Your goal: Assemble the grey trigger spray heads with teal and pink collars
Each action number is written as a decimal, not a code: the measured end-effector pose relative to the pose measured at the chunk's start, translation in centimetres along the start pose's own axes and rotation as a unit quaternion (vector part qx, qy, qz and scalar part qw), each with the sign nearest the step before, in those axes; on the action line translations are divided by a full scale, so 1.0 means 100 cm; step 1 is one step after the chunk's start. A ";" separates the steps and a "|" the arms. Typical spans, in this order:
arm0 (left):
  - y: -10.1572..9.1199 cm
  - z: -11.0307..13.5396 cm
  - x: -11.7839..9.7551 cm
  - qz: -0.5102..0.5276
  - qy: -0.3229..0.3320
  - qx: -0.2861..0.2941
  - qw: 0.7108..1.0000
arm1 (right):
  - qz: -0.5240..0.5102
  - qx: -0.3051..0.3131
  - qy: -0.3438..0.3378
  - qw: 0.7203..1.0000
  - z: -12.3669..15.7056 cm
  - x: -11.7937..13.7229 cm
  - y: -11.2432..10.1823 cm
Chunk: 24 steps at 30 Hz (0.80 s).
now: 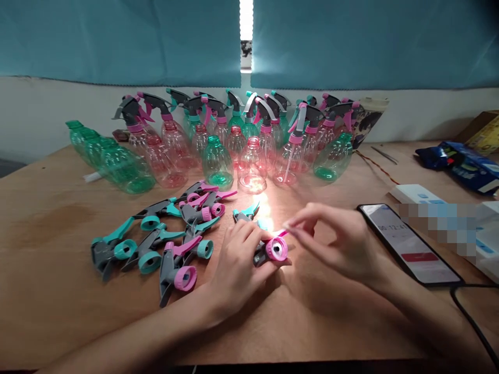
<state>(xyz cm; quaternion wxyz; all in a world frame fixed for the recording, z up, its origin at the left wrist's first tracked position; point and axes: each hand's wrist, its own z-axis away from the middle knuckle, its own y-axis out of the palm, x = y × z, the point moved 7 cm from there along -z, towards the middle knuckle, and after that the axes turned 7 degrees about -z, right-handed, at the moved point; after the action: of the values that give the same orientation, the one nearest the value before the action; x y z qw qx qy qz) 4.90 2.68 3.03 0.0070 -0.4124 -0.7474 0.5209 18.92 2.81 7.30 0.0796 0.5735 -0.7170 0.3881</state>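
Note:
My left hand (242, 254) is closed around a grey and pink trigger spray head (277, 250). The pink collar of this head faces me, its round opening showing. Beside it, my right hand (335, 236) has thumb and forefinger pinched together at the pink trigger (281, 233); whether anything small sits in that pinch I cannot make out. Just beyond my left fingers lies a spray head with a teal trigger (249, 212), partly hidden. To the left, several loose spray heads lie in a pile, among them a pink-collared one (184, 278) and a teal-collared one (125, 250).
Several clear bottles stand behind, including a green one (217, 163) and a pink one (252, 166); many carry spray heads. Green bottles (125, 166) lean at the left. A phone (409, 244) showing a timer, a white box (419, 196) and a blue packet (468, 165) lie right.

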 end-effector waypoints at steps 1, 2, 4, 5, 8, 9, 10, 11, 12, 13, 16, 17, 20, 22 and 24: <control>0.001 0.000 0.000 0.005 0.000 0.001 1.000 | 0.021 0.016 -0.050 0.998 0.004 0.009 0.009; 0.002 0.001 0.001 0.011 0.000 -0.001 1.000 | 0.040 0.019 -0.086 0.995 0.008 0.015 0.015; 0.001 0.002 0.002 0.018 0.002 -0.010 1.000 | 0.074 0.021 -0.125 0.989 0.014 0.019 0.023; 0.001 0.002 0.002 0.020 0.002 -0.012 1.000 | 0.093 0.020 -0.130 0.987 0.016 0.018 0.025; 0.001 0.004 0.003 0.027 0.002 -0.015 1.000 | 0.148 0.024 -0.134 0.980 0.019 0.014 0.029; 0.001 0.004 0.003 0.030 0.001 -0.015 0.999 | 0.162 0.024 -0.134 0.977 0.020 0.013 0.029; 0.001 0.004 0.004 0.032 -0.001 -0.017 0.999 | 0.172 0.021 -0.135 0.976 0.020 0.014 0.030; 0.000 0.004 0.004 0.033 -0.001 -0.021 0.999 | 0.176 0.018 -0.136 0.975 0.021 0.014 0.030; 0.000 0.004 0.005 0.032 0.000 -0.025 0.999 | 0.177 0.014 -0.135 0.975 0.021 0.015 0.031; -0.001 0.004 0.006 0.028 0.001 -0.027 0.999 | 0.174 0.010 -0.130 0.976 0.022 0.015 0.032; -0.001 0.004 0.007 0.006 0.006 -0.027 1.000 | 0.140 0.006 -0.092 0.986 0.024 0.012 0.036; -0.001 0.004 0.008 -0.001 0.007 -0.025 1.000 | 0.126 0.006 -0.071 0.989 0.025 0.009 0.038; -0.001 0.003 0.009 -0.017 0.010 -0.019 1.000 | 0.080 0.009 -0.002 0.997 0.029 0.000 0.043; -0.001 0.002 0.009 -0.017 0.012 -0.017 1.000 | 0.057 0.011 0.032 0.998 0.033 -0.006 0.046; 0.000 0.002 0.009 -0.008 0.009 -0.011 1.000 | 0.037 0.009 0.048 0.998 0.036 -0.011 0.047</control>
<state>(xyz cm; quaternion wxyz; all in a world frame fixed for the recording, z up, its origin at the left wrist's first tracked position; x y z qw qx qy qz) 4.24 3.11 2.54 0.0134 -0.4116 -0.7558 0.5090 16.26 1.53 2.04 0.0947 0.5281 -0.7292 0.4248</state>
